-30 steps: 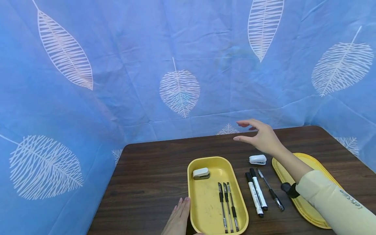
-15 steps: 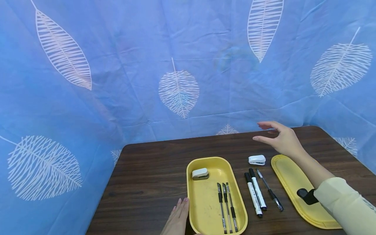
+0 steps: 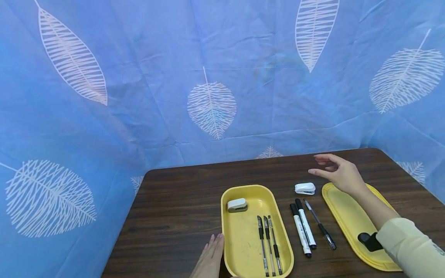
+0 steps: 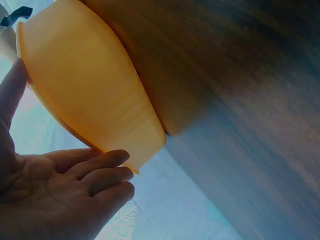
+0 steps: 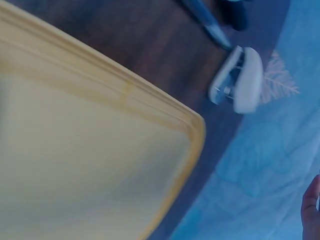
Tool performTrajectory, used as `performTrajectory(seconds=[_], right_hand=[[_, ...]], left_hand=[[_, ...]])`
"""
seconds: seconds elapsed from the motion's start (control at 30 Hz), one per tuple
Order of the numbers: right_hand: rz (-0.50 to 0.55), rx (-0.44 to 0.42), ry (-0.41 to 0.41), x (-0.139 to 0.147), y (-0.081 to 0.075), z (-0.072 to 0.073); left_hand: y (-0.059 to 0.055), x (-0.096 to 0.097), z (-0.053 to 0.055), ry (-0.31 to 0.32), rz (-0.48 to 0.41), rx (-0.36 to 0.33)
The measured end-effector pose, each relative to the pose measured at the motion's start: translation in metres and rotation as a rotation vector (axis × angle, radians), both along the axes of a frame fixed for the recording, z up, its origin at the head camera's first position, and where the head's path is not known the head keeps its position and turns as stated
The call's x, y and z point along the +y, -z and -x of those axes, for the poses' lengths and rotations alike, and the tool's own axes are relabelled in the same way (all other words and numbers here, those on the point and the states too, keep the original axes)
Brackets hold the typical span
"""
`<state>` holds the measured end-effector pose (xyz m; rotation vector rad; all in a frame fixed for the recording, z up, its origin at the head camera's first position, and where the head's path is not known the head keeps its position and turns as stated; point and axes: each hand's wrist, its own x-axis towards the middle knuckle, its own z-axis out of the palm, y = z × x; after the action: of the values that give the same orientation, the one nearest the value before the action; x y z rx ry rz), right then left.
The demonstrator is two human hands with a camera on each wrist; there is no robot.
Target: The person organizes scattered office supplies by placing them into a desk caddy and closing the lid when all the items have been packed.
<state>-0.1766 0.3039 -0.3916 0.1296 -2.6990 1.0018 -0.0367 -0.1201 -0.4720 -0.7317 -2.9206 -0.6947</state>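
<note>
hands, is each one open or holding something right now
Left hand: open, touching the side of the deep yellow tray.
Right hand: open, holding nothing.

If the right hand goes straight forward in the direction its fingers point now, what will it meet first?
Probably the blue cloth: in the head view, the right hand seems to have a free way over the table, and the white stapler appears below that line. Depth is unclear.

My remote feed shows a curtained-off desk space: wood-grain table, staplers and pens before leaf-print blue fabric, wider room hidden.
</note>
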Motion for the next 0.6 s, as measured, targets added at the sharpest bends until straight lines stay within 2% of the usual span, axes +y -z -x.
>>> performTrajectory(seconds=[0.13, 0.27, 0.47, 0.6], right_hand=[[0.010, -0.031, 0.001, 0.002, 0.017, 0.000], [0.025, -0.063, -0.003, 0.002, 0.031, 0.000], [0.008, -0.089, -0.005, 0.001, 0.049, 0.000], [0.011, -0.103, -0.013, -0.003, 0.059, 0.002]], left_hand=[[0.005, 0.000, 0.002, 0.002, 0.000, 0.011], [0.009, -0.002, 0.003, 0.005, 0.019, 0.060], [0.012, -0.003, 0.004, 0.001, 0.047, 0.050], [0.014, -0.002, 0.005, -0.006, 0.065, 0.080]])
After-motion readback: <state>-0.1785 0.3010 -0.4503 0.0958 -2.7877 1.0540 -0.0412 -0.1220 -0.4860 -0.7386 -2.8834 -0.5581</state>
